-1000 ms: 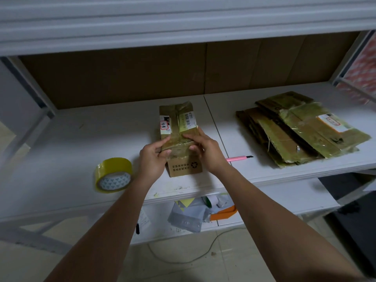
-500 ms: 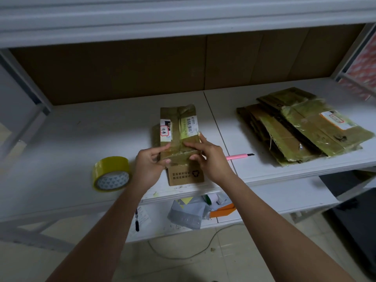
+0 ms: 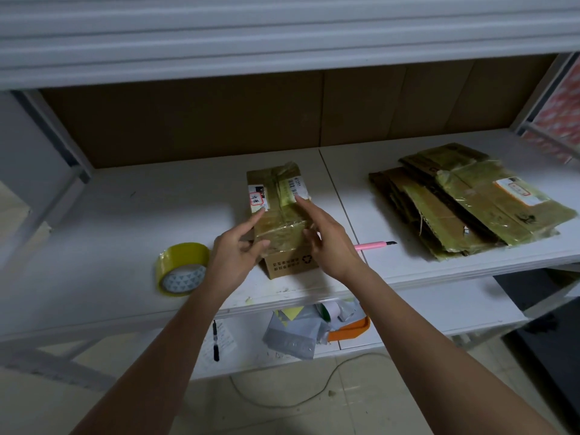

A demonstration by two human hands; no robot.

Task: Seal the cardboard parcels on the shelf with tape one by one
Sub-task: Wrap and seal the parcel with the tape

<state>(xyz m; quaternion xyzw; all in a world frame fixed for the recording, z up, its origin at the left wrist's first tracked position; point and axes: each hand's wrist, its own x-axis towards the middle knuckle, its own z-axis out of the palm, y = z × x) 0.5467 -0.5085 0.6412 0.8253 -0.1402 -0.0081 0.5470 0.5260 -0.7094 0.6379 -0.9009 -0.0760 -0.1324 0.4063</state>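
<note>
Lying near the front edge of the white shelf (image 3: 125, 233), the taped cardboard parcel (image 3: 279, 215) is sitting between the two hands. The left hand (image 3: 233, 259) is touching its left side with relaxed fingers, index extended along the top edge; the right hand (image 3: 329, 240) is flanking its right side, fingers straight, gripping nothing. A yellow tape roll (image 3: 182, 268) is standing left of the left hand; a pink cutter (image 3: 375, 244) is lying just right; flattened taped boxes (image 3: 470, 202) are lying well apart.

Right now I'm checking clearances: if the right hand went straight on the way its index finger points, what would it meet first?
Probably the barcode label atop the parcel; the right hand fingertip seems almost there, though depth is unclear.
</note>
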